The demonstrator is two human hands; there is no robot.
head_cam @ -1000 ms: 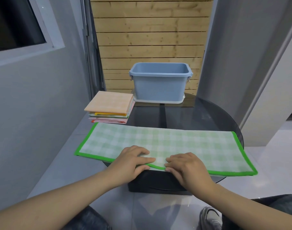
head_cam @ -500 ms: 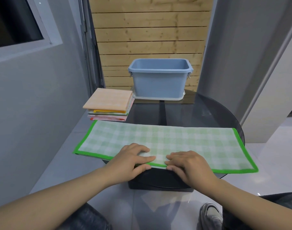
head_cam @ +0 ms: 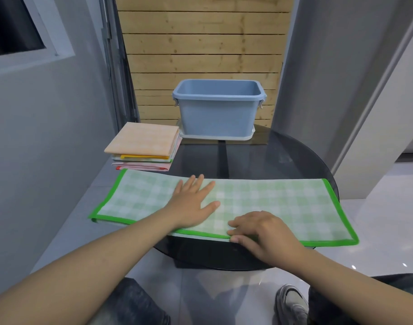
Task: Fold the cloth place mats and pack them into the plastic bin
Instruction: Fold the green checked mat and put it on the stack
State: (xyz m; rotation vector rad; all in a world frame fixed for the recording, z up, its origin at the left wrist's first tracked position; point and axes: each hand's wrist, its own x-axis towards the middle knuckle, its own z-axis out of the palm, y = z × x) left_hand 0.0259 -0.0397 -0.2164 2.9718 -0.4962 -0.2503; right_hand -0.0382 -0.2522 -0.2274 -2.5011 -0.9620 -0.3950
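A green checked place mat [head_cam: 271,202] with a bright green border lies folded lengthwise across the near part of the round dark glass table [head_cam: 271,156]. My left hand [head_cam: 193,202] rests flat on the mat left of its middle, fingers spread. My right hand [head_cam: 261,231] presses on the mat's near edge, fingers curled down onto the green border. A stack of folded mats [head_cam: 144,146], orange on top, sits at the table's left. The blue plastic bin [head_cam: 218,109] stands at the back, upright, and I see nothing inside it.
The bin stands on a white lid [head_cam: 217,136]. A grey wall [head_cam: 48,137] runs close along the left, wooden slats are behind the bin, and a grey pillar rises at the right. My knees and a shoe [head_cam: 292,303] are below the table edge.
My left hand has left the near edge and slid forward onto the mat, opening flat. My right hand stays at the near edge. The camera has tilted slightly.
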